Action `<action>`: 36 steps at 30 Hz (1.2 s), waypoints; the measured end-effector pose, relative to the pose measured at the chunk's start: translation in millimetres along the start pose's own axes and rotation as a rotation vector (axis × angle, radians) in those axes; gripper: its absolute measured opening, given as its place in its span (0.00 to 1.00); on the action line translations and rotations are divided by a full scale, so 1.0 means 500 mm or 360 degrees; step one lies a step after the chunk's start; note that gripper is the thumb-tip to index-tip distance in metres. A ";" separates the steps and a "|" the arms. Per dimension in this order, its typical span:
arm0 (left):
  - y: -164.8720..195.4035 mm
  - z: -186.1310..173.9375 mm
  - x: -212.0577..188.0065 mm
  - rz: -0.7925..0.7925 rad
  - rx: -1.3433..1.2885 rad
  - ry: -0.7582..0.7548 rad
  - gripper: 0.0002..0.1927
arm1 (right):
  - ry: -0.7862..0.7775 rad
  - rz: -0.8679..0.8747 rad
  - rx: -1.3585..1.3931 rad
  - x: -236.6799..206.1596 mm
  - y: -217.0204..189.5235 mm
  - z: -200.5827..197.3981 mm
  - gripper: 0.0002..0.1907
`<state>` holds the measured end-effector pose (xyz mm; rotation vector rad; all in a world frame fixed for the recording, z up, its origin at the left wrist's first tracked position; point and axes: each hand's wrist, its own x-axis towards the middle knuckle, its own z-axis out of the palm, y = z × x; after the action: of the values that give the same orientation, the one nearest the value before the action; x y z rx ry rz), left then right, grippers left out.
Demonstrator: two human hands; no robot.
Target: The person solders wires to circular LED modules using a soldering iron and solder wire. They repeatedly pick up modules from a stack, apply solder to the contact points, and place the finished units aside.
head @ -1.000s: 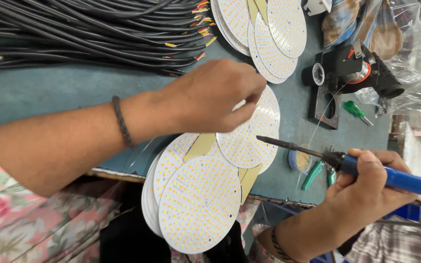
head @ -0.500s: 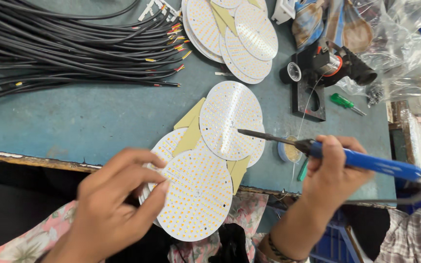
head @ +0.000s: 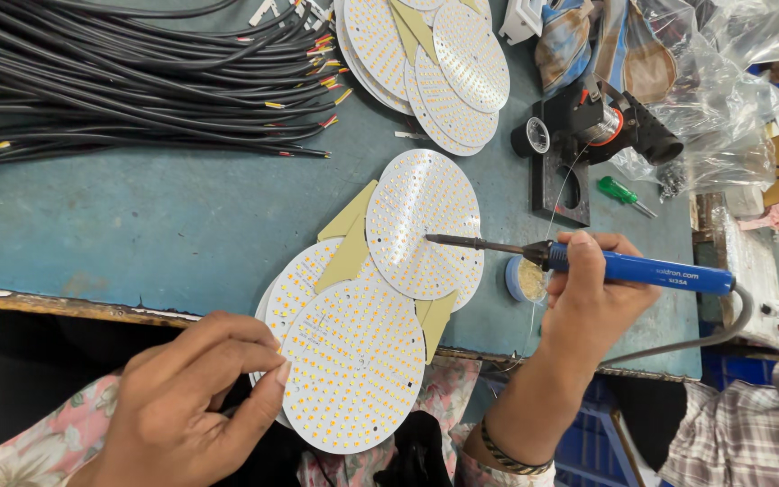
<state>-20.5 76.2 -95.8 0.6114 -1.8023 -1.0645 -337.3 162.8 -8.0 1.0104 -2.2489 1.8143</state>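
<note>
Soldering iron: a blue-handled soldering iron with a dark metal tip is gripped by the right hand, fingers closed around the handle; a grey cable runs from its far end.
Iron tip: the tip is held level over the upper round white LED board, at its right side; whether it touches the board cannot be told.
Left hand: the left hand is closed on the left edge of the nearest round white LED board, thumb laid against its rim and fingers curled beside it.
Nearest board: it is studded with rows of small yellow-orange LEDs, lies on top of a stack of like boards, and overhangs the front edge of the teal work surface.
Spacers: tan card pieces are seen tucked between the stacked boards.
Second stack: more round LED boards are piled at the top of the surface, well apart from the hands.
Cables: a bundle of black cables with red and yellow stripped ends is spread across the upper left.
Flux tin: a small round blue tin of yellowish paste sits just beside the right hand.
Stand: a black iron stand with a solder spool is set above the right hand, and a green-handled screwdriver lies near it.
Wrist: a dark band is worn on the right wrist.
</note>
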 end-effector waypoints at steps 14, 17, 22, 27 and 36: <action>-0.003 -0.005 0.004 -0.0012 0.0065 -0.0006 0.07 | -0.0017 -0.0002 0.0023 -0.001 0.000 0.001 0.07; -0.004 -0.004 -0.005 -0.0025 0.0037 -0.0002 0.07 | 0.0017 0.0012 0.0033 -0.011 0.000 -0.002 0.06; -0.002 -0.002 -0.020 -0.0094 -0.0020 0.0014 0.07 | 0.0054 -0.0048 0.0089 -0.029 0.004 -0.005 0.06; 0.017 -0.002 -0.015 0.0089 0.0071 0.0029 0.07 | 0.0328 -0.0111 0.0407 -0.027 -0.001 -0.031 0.06; 0.052 0.032 0.001 0.0266 0.0445 -0.0054 0.06 | 0.0229 -0.0065 0.0465 -0.099 -0.051 -0.059 0.16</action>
<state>-33.8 95.4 -76.5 0.5980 -2.0120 -0.7206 -295.0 208.8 0.0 0.9215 -1.9066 2.1657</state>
